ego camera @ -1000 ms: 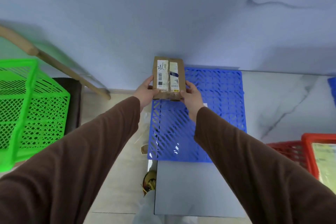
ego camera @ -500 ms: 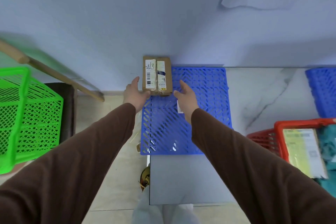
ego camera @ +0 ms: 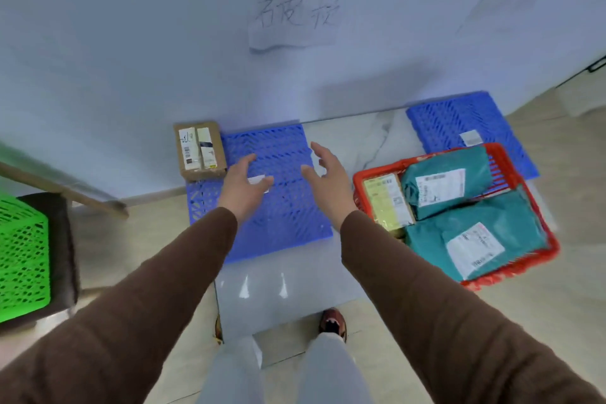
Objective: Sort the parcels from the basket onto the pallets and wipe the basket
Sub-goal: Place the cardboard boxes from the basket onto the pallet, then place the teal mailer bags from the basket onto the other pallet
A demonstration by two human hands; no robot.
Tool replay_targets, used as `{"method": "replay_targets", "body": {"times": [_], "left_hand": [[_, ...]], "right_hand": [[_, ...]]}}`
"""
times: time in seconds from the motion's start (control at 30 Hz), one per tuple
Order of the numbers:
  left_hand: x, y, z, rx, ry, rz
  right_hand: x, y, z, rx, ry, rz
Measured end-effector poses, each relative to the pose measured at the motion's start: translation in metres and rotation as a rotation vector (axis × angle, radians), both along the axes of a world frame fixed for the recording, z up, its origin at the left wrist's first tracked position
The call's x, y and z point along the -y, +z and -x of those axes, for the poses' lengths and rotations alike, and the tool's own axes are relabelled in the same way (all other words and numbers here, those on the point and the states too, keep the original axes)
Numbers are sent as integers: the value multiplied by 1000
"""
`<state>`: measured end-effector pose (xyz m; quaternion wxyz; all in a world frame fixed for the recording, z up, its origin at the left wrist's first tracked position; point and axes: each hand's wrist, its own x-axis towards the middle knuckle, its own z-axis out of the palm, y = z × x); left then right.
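A brown cardboard parcel (ego camera: 200, 150) with white labels lies on the far left corner of a blue pallet (ego camera: 285, 207) against the wall. My left hand (ego camera: 244, 187) hovers over the pallet just right of the parcel, fingers apart, holding nothing. My right hand (ego camera: 326, 175) is open too, above the pallet's right edge. A red basket (ego camera: 537, 252) on the floor to the right holds two teal mailer bags (ego camera: 446, 184) (ego camera: 472, 246) and a yellow-labelled parcel (ego camera: 387, 203). A second blue pallet (ego camera: 459, 115) lies behind the basket.
A green mesh basket (ego camera: 23, 256) sits on a dark stool at the left, with a wooden stick (ego camera: 62, 188) leaning by the wall. A handwritten paper sign (ego camera: 292, 20) hangs on the wall above the pallets. My legs and a shoe (ego camera: 333, 321) are below.
Both hands let go of the cardboard parcel, which now rests on the pallet corner, and drew back to the right. The view swung right, bringing the red basket and second pallet into sight.
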<state>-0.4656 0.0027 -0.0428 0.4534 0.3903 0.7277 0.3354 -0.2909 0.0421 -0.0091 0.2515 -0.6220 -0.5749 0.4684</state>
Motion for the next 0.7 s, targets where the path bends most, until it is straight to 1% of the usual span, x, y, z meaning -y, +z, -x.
{"method": "replay_targets", "body": {"times": [0.07, 0.2, 0.37, 0.47, 0.6, 0.7], "left_hand": [[1, 6, -35, -9, -23, -23], [0, 16, -108, 36, -18, -23], [-4, 19, -203, 28, 0, -14], [-6, 25, -260, 62, 30, -7], [-7, 30, -312, 74, -11, 29], [-8, 36, -332, 96, 0, 42]], "right_hand": [[0, 7, -36, 28, -21, -27], [-4, 14, -104, 27, -76, -44], [-6, 10, -193, -2, -47, -36], [-8, 5, -252, 10, -54, -6], [-12, 2, -316, -16, -118, 52], [-20, 2, -344, -16, -158, 83]]}}
